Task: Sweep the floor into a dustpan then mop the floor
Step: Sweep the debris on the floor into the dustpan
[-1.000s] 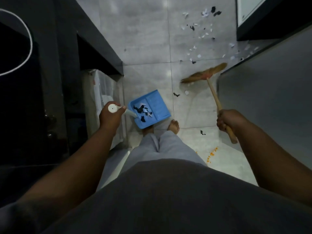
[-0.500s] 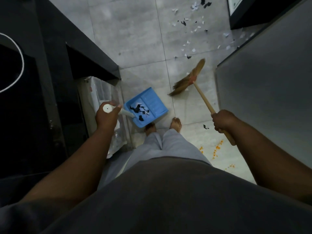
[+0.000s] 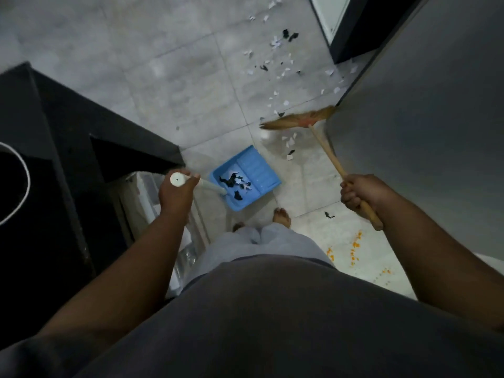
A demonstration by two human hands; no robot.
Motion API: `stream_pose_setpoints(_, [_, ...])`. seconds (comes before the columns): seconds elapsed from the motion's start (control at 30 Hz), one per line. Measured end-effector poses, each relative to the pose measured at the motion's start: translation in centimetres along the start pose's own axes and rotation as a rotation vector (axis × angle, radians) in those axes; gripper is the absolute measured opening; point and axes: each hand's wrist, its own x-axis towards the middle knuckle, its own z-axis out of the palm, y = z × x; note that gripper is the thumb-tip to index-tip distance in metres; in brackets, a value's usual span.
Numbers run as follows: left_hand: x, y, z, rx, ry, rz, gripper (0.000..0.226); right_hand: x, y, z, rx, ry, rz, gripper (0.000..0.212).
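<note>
My left hand [image 3: 176, 192] grips the white handle of a blue dustpan [image 3: 255, 170] that stands on the grey tile floor in front of my feet, with black and white paper scraps in it. My right hand [image 3: 361, 192] grips the wooden stick of a broom [image 3: 326, 147]. Its straw head [image 3: 298, 121] lies on the floor ahead and to the right of the dustpan, beside the grey cabinet. A few scraps [image 3: 290, 144] sit between the broom head and the pan. Many more paper scraps [image 3: 278, 69] are scattered farther ahead.
A black counter [image 3: 90, 132] runs along my left, with a plastic-wrapped thing [image 3: 147, 192] under it. A tall grey cabinet [image 3: 425, 118] closes the right side. Orange crumbs [image 3: 353, 248] and one black scrap [image 3: 328, 214] lie by my right foot.
The broom head swung from near the dustpan's front edge back out to the right, against the grey cabinet. My view shifted forward. The dustpan stays put in my left hand.
</note>
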Motion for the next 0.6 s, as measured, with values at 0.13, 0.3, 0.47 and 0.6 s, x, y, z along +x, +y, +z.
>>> stream_pose_setpoints(0.13, [1.3,3.6,1.6,0.057,-0.067,0.063,0.025,-1.2,0.3,0.0,0.250,-0.093,0.041,0.032])
stream_pose_setpoints(0.3, [4.9,8.0,3.5,0.175,-0.190,0.158,0.022,-2.4,1.1,1.8,0.462,-0.106,0.095,0.034])
stream_pose_setpoints(0.47, [9.5,12.4,4.7,0.230,-0.351,0.258,0.015,-3.6,2.2,5.2,0.606,-0.066,0.128,0.037])
stream_pose_setpoints(0.6, [13.1,16.7,5.6,0.298,-0.522,0.344,0.017,-4.6,3.1,8.6,0.759,-0.016,0.105,0.037])
